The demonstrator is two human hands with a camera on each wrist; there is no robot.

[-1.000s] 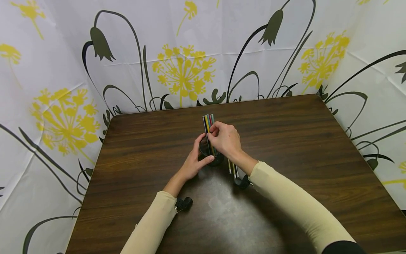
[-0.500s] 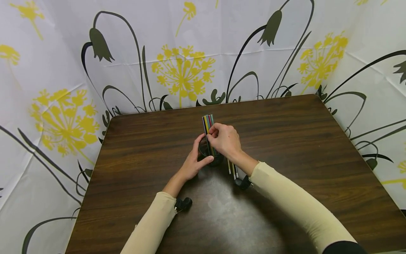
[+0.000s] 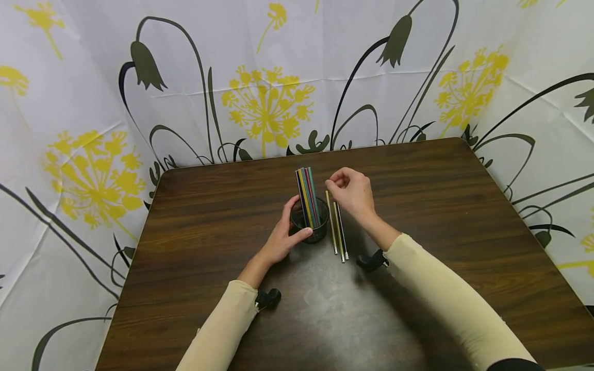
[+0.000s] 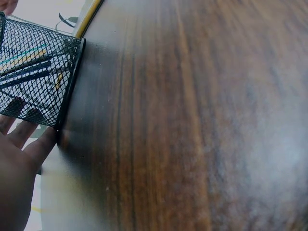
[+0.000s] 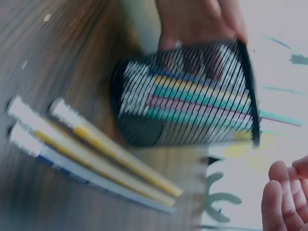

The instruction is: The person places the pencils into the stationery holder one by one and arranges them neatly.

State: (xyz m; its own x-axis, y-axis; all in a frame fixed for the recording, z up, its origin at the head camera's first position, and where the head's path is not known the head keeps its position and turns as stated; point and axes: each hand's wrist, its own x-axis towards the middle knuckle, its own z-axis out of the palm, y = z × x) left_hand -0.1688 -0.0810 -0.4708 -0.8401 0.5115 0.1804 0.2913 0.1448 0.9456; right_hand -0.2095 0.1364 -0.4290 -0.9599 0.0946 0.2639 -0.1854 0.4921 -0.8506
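In the head view my left hand (image 3: 280, 234) holds a black mesh pencil cup (image 3: 319, 235), thumb at the near side and fingers on the left. Several coloured pencils (image 3: 306, 193) lean upright inside it: dark, yellow, teal and red. The mesh cup (image 4: 36, 72) also fills the upper left corner of the left wrist view. Right of the cup, three pencils (image 3: 338, 232) lie side by side on the table, their pale ends toward me. Above their far ends is my right hand (image 3: 355, 193), fingers loosely bent. The right wrist view shows nothing in those fingers (image 5: 273, 204).
A dark wood-grain table (image 3: 209, 216) carries everything. Behind it hangs a white cloth (image 3: 348, 31) printed with yellow and grey-green flowers. A small black wrist camera (image 3: 269, 298) sticks out from the left sleeve, and another camera (image 3: 370, 262) from the right.
My right hand has left the pencils in the cup and moved right, over the pencils on the table. The left hand stays on the cup.
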